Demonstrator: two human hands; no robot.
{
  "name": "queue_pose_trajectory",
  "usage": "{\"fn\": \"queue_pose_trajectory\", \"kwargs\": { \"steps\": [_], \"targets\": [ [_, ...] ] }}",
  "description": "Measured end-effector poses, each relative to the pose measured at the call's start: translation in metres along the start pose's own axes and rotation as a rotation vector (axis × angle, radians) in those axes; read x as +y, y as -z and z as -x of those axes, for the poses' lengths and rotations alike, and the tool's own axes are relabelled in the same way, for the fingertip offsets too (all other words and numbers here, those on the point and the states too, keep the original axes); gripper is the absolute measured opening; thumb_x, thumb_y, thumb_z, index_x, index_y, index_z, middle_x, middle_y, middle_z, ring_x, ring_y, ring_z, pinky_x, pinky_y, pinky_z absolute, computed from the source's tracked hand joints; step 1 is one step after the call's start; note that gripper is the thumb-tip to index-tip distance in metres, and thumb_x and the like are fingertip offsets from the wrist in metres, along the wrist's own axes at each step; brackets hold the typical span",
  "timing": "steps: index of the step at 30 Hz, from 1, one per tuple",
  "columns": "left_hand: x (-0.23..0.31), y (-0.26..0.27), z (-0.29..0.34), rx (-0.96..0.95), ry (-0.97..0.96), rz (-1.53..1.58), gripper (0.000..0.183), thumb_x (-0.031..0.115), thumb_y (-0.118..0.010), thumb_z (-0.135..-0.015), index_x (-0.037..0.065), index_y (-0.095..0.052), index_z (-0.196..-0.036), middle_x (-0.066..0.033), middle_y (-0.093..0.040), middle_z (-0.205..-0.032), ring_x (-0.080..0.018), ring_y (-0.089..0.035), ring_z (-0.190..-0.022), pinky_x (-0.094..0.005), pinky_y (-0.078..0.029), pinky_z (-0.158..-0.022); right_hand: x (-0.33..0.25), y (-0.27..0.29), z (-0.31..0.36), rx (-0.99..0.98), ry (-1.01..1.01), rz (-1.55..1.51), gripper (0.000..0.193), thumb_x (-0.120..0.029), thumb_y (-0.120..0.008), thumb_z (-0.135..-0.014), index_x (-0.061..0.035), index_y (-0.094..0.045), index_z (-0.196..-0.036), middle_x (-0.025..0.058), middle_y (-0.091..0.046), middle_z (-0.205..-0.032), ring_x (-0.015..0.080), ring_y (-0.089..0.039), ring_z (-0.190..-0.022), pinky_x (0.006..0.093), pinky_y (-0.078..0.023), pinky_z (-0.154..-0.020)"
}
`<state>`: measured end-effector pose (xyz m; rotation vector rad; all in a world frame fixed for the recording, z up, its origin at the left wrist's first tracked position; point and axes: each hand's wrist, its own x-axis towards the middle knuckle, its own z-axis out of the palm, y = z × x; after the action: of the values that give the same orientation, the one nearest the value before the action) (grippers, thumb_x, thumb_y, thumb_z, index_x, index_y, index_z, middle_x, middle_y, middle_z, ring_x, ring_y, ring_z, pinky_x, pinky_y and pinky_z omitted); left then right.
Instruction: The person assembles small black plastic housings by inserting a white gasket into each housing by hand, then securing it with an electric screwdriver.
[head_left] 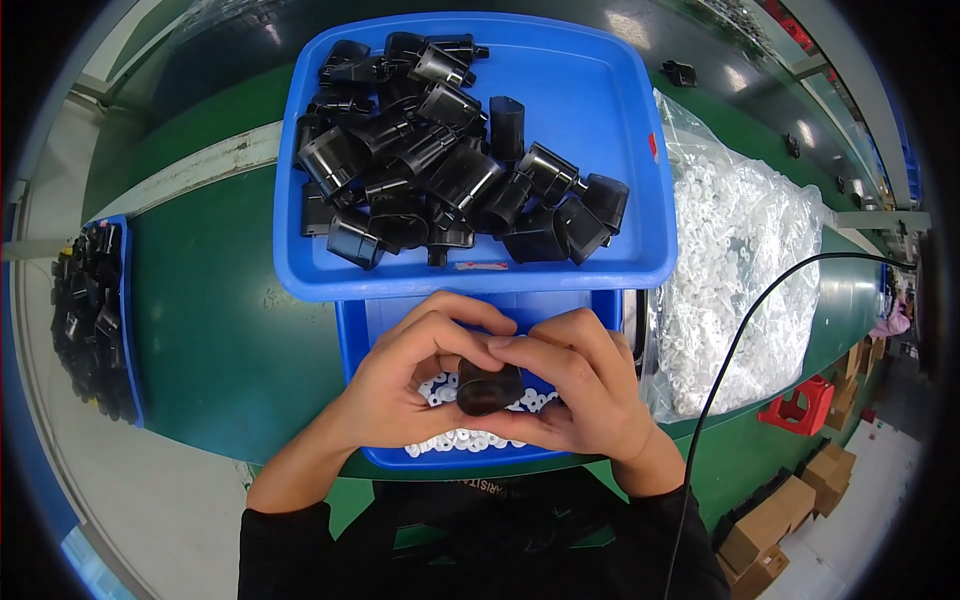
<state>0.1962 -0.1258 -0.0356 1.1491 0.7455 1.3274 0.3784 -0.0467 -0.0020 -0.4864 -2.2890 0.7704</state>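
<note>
The person in a black short-sleeved top has both bare hands together over a green bench (205, 300), and one black part (487, 390) is between them, its rounded dark end turned toward the wearer. The left hand (390, 390) has its fingers curled over the far side of the part, closed in a grip; the right hand (592, 390) grips it from the other side, thumb and forefinger bent over it, its forefinger meeting the left hand's fingers near the top. Whether anything small is pinched between those fingertips, I cannot tell. The held part is above a lower blue tray (351, 345), where loose white rings (465, 441) lie scattered beneath and around the hands. Just beyond, a larger blue tray (620, 110) carries a jumbled pile of black housings (400, 150), heaped mostly toward its left and near side, some lying down, others tipped. To the right of the trays, a clear plastic bag (740, 250) full of small white pieces lies on the bench, with a black cable (740, 335) curving across the view. Over on the left edge is another blue tray (126, 300), heaped with dark parts (85, 320). A red stool (800, 405) and cardboard boxes (775, 520) are down on the right.
</note>
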Motion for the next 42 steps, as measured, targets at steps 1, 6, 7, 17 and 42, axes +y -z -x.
{"fn": "queue_pose_trajectory", "kwargs": {
  "steps": [1,6,7,17,42],
  "targets": [
    [0.003,0.0,-0.001,-0.021,-0.003,-0.022,0.042,-0.011,-0.071,-0.073,-0.001,-0.053,-0.109,-0.0184,-0.048,-0.125,-0.0255,-0.058,-0.112,-0.0354,-0.053,-0.094,0.002,-0.002,0.002,0.024,0.021,-0.006,0.048,-0.023,-0.08,-0.071,-0.0019,-0.062,-0.11,0.0046,-0.056,-0.086,0.0135,-0.056,-0.058,0.0234,-0.045,-0.047],
    [0.009,0.011,0.002,-0.075,0.07,-0.024,0.044,-0.009,-0.072,-0.072,-0.001,-0.053,-0.111,-0.0179,-0.05,-0.122,-0.0261,-0.056,-0.116,-0.037,-0.052,-0.095,0.004,0.001,-0.003,0.055,0.052,-0.14,0.046,-0.017,-0.078,-0.07,-0.0019,-0.062,-0.11,0.007,-0.059,-0.093,0.0142,-0.06,-0.062,0.0228,-0.046,-0.049],
    [0.009,0.013,0.003,-0.113,0.046,-0.1,0.047,-0.007,-0.073,-0.072,-0.001,-0.052,-0.114,-0.0167,-0.052,-0.118,-0.0262,-0.055,-0.116,-0.0373,-0.051,-0.095,0.005,0.001,-0.002,0.039,0.067,-0.133,0.045,-0.016,-0.078,-0.069,-0.0018,-0.063,-0.11,0.0079,-0.06,-0.094,0.0142,-0.06,-0.062,0.0224,-0.045,-0.048],
    [0.009,-0.002,-0.001,0.091,-0.043,-0.545,0.031,0.009,-0.086,-0.064,0.007,-0.064,-0.087,-0.0066,-0.055,-0.097,-0.0175,-0.056,-0.083,-0.0276,-0.047,-0.068,-0.018,0.015,0.005,0.289,-0.062,-1.151,0.024,-0.018,-0.055,-0.086,0.002,-0.064,-0.096,0.0129,-0.061,-0.07,0.0192,-0.044,-0.042,0.0313,-0.033,-0.038],
    [0.004,-0.004,0.003,-0.054,-0.051,-0.478,0.04,0.002,-0.077,-0.073,0.004,-0.047,-0.098,-0.0112,-0.059,-0.087,-0.0251,-0.062,-0.07,-0.0318,-0.048,-0.059,-0.039,-0.016,0.0,0.31,-0.109,-1.282,0.038,-0.022,-0.04,-0.094,0.0084,-0.063,-0.099,0.0119,-0.057,-0.059,0.0211,-0.047,-0.047,0.0352,-0.036,-0.044]
  ]
}}
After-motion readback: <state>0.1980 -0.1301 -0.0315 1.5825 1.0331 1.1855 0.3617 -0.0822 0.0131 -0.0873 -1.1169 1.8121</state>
